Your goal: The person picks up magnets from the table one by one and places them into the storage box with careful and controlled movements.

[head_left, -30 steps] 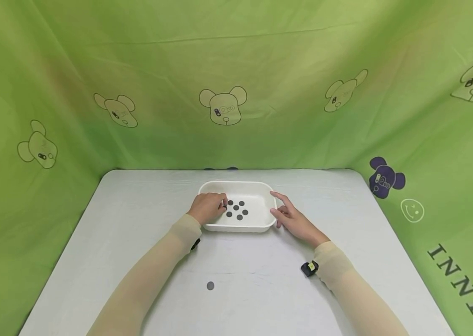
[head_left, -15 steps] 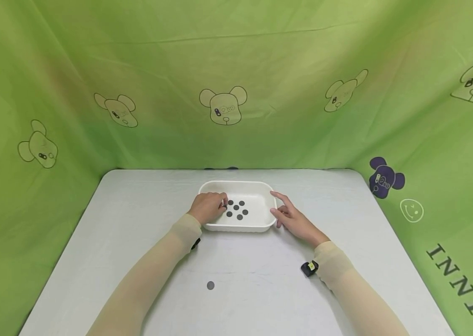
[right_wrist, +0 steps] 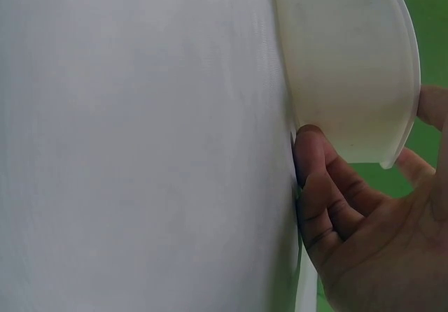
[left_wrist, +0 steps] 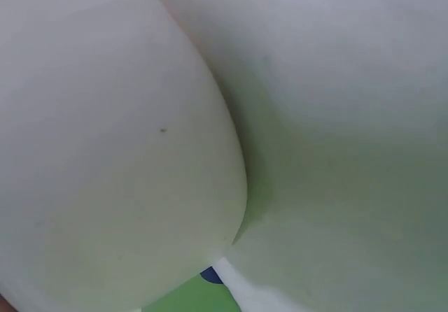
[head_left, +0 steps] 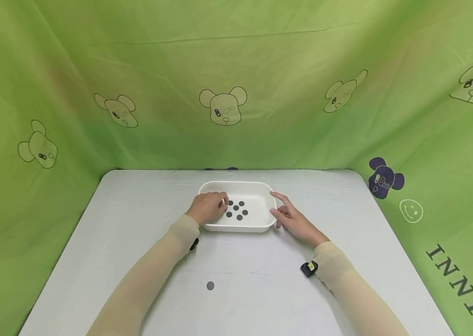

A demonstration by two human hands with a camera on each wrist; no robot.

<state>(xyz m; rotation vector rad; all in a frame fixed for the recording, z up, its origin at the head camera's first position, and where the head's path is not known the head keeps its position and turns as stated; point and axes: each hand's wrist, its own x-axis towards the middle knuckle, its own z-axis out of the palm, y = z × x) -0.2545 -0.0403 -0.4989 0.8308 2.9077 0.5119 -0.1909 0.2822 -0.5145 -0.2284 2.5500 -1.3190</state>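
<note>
In the head view, a white rectangular tray stands on the table. Several flat dark grey discs lie on its bottom in a small cluster. My left hand reaches over the tray's left end. Its bent index finger and thumb come down close to the leftmost discs; whether a disc sits between them is hidden. At the opposite end my right hand holds the tray, index finger and thumb over the rim. The right wrist view shows other curled fingers against the outside of the tray wall.
One more grey disc lies on the white table nearer to me. Green curtains printed with bear heads close off the back and sides. Pale cloth or sleeve blocks most of the left wrist view.
My left hand has shifted very slightly left and its wrist has turned a little. The dark spot seen earlier at its fingertips has dropped mostly out of sight. My right hand stays put.
</note>
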